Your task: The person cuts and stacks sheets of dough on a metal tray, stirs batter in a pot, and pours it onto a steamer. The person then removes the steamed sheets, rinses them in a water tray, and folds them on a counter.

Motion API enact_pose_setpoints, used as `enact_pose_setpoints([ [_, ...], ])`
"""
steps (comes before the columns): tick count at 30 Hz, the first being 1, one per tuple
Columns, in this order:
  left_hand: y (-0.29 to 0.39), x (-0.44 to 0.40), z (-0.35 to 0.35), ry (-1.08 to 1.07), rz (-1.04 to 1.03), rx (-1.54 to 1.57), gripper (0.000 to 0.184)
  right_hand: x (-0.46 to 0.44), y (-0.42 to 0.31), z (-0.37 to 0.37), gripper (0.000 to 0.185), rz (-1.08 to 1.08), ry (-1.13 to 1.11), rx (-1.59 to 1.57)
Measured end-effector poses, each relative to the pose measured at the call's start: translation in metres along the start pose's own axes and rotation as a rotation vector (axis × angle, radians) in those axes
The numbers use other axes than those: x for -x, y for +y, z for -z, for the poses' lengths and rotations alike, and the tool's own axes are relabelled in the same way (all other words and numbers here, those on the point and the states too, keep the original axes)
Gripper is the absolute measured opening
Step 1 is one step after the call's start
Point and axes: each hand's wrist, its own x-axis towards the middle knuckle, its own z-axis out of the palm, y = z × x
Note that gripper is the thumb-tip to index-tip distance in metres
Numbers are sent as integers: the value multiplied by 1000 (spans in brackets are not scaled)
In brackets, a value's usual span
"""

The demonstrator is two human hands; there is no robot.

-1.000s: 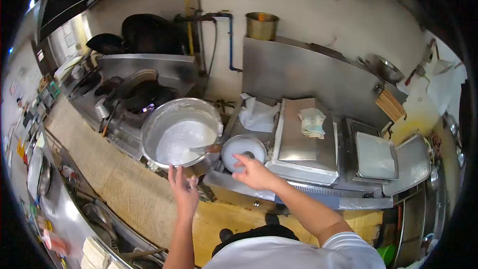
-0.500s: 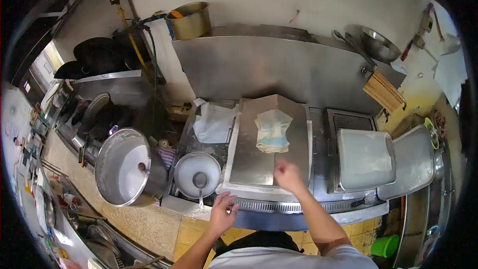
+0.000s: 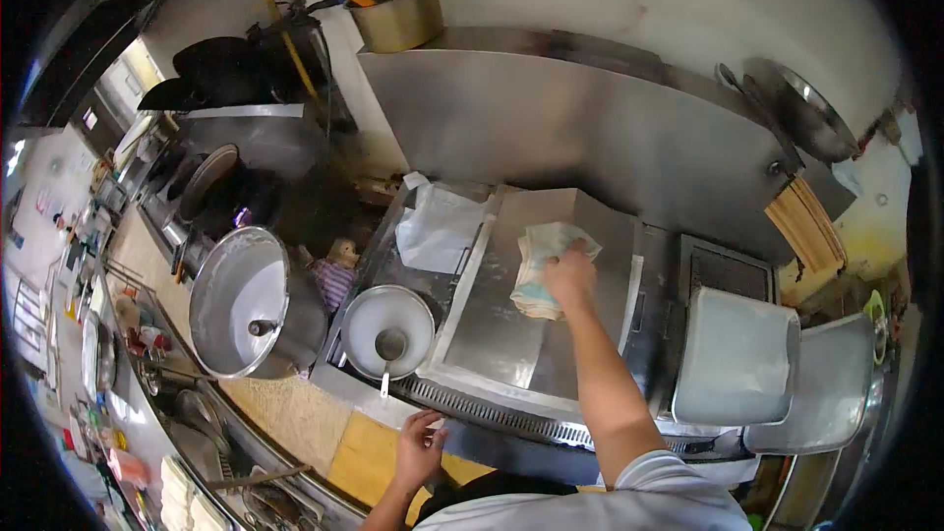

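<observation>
Left hand (image 3: 420,447) hung by the counter (image 3: 356,395) edge, fingers loosely curled | folded cloth (image 3: 534,280) lay on the metal cover (image 3: 501,329), long axis pointing toward the steel backsplash (image 3: 570,128) | right hand (image 3: 572,280), arm outstretched, covered its right side; grip I couldn't tell.

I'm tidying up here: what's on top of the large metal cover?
A folded cloth lies on the metal cover, with the right hand over it. Metal shows around the cloth; whatever lies beneath it is covered and cannot be seen.
</observation>
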Motion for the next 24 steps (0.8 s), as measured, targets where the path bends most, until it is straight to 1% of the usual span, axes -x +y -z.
enact_pose_setpoints([
  [1, -7, 5, 0, 35, 5, 7, 29, 1, -3, 6, 73, -19, -32, -41],
  [2, -21, 8, -1, 60, 9, 31, 28, 1, -1, 2, 73, -3, 2, -37],
  [4, -20, 12, 3, 72, 12, 24, 27, 4, -1, -1, 73, 29, 78, -31],
  [7, -25, 18, 13, 117, -11, 45, 28, 21, -17, 21, 63, 0, 37, -37],
  [10, -30, 29, 23, 172, -19, 91, 29, 33, -15, 20, 56, 78, 172, -205],
  [13, -37, 38, 36, 207, -20, 103, 29, 63, -31, 42, 45, 278, 383, -165],
  [16, -52, 48, 47, 247, -88, 144, 28, 98, -72, 90, 41, 326, 368, -248],
  [18, -49, 56, 57, 289, -124, 143, 28, 114, -95, 116, 38, 437, 425, -286],
  [20, -47, 67, 67, 311, -152, 148, 28, 140, -124, 151, 37, 553, 433, -344],
  [22, -48, 76, 81, 321, -183, 159, 29, 165, -149, 178, 38, 632, 487, -346],
  [24, -46, 92, 94, 333, -193, 193, 31, 198, -172, 202, 37, 782, 569, -369],
])
